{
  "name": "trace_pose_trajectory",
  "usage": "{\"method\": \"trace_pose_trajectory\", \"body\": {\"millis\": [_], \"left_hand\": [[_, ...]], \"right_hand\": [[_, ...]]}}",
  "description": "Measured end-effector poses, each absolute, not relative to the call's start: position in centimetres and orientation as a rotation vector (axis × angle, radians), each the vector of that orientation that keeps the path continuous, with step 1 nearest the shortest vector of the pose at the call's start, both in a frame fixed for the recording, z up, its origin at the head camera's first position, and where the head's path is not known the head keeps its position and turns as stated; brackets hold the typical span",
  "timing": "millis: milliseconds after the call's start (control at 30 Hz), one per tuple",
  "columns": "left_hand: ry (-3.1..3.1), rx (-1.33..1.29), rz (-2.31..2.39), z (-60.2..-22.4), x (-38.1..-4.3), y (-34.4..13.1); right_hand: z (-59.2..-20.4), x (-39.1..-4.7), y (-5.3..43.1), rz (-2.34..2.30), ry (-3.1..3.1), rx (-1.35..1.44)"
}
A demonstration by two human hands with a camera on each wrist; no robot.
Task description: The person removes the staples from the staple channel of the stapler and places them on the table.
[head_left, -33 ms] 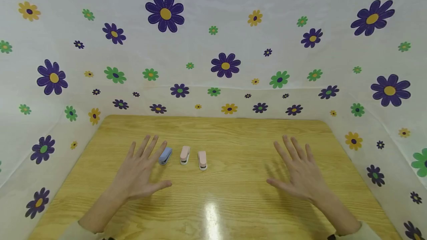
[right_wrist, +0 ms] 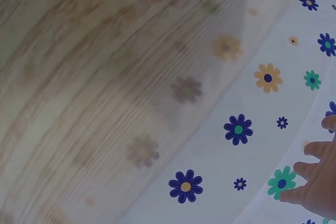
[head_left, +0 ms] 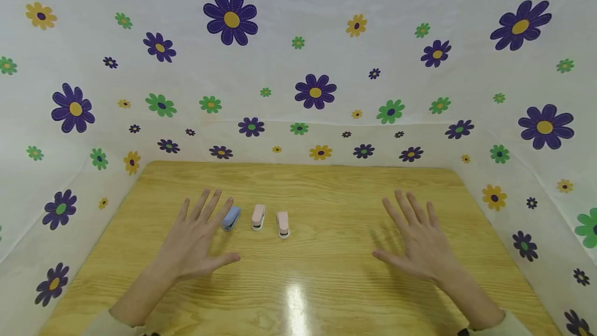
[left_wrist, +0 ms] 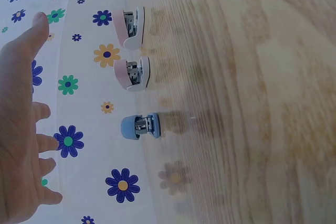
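Note:
Three small staplers stand in a loose row on the wooden table, left of its middle. The blue stapler [head_left: 231, 218] is leftmost, a pink and white stapler [head_left: 258, 217] is in the middle, and another pink and white stapler [head_left: 283, 224] is on the right. My left hand [head_left: 193, 245] is spread above the table with its index fingertip beside the blue stapler in the head view; it holds nothing. Far to the right, my right hand [head_left: 422, 248] hovers with fingers spread and nothing in it. The left wrist view shows the blue stapler [left_wrist: 140, 126] nearest the fingers.
The wooden table [head_left: 326, 196] has a glossy surface with a light reflection near the front. A white cloth [head_left: 275, 66] printed with purple, yellow and green flowers hangs around its back and both sides.

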State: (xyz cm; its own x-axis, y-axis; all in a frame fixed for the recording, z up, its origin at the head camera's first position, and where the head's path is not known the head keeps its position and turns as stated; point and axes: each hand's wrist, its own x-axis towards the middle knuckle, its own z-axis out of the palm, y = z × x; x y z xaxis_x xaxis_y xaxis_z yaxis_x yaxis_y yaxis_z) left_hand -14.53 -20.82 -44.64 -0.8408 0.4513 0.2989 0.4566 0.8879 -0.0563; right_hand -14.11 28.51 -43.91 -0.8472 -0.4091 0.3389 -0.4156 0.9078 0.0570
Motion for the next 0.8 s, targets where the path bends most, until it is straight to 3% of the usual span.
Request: {"method": "trace_pose_trajectory", "body": {"millis": [800], "left_hand": [[-2.687, -0.725, -0.065, -44.5, -13.8, -19.0]], "right_hand": [[-43.8, -14.7, 26.1, 0.033, -2.719, 0.698]]}}
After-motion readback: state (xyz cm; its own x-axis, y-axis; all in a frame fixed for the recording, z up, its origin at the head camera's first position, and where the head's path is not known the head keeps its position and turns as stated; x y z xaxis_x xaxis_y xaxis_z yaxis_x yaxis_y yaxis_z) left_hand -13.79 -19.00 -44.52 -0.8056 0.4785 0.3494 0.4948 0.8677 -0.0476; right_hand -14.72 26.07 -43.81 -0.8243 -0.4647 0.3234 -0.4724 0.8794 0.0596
